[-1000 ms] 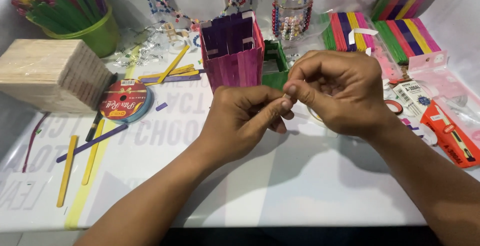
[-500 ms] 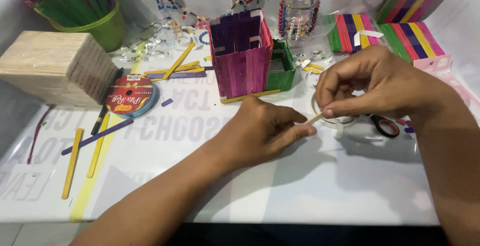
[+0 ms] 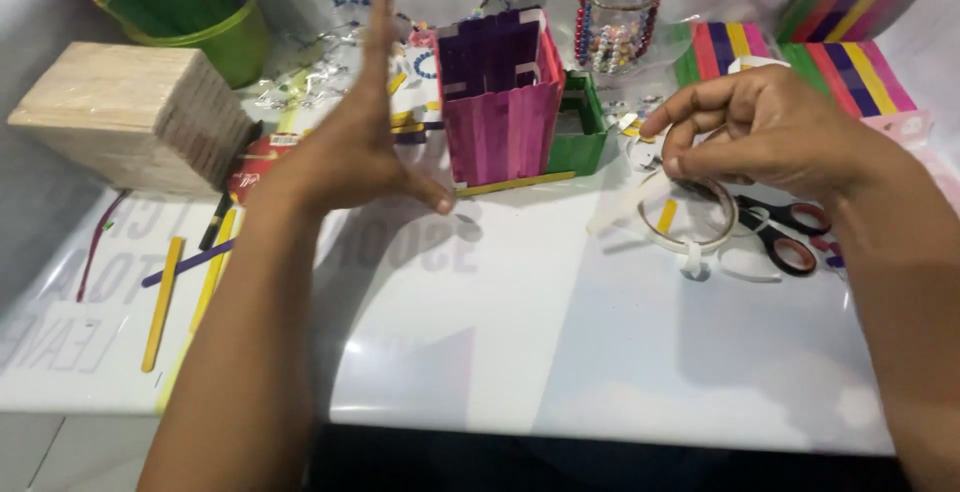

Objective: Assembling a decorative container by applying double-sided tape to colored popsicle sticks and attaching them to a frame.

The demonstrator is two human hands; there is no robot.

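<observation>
My left hand (image 3: pixel 355 147) is open, fingers stretched upward and thumb pointing right, just left of a tall box made of pink and purple craft sticks (image 3: pixel 500 102). It holds nothing, and its thumb tip is close to the box's lower front corner. My right hand (image 3: pixel 760 132) is at the right, its fingertips pinched on the top rim of a roll of clear tape (image 3: pixel 690 222) that rests on the white table (image 3: pixel 520 352). A loose strip of tape (image 3: pixel 615 214) trails left from the roll.
A small green stick box (image 3: pixel 580 127) adjoins the pink one. Scissors (image 3: pixel 790 237) lie right of the roll. At the left are a block of plain wooden sticks (image 3: pixel 130 117), a green cup of coloured sticks (image 3: pixel 190 2) and loose yellow (image 3: pixel 160 287) and purple sticks (image 3: pixel 185 264). Striped stick packs (image 3: pixel 800 52) lie at the back right.
My left hand let go of the tape end, opened and swung up and left beside the pink box. My right hand stayed at the right with the roll.
</observation>
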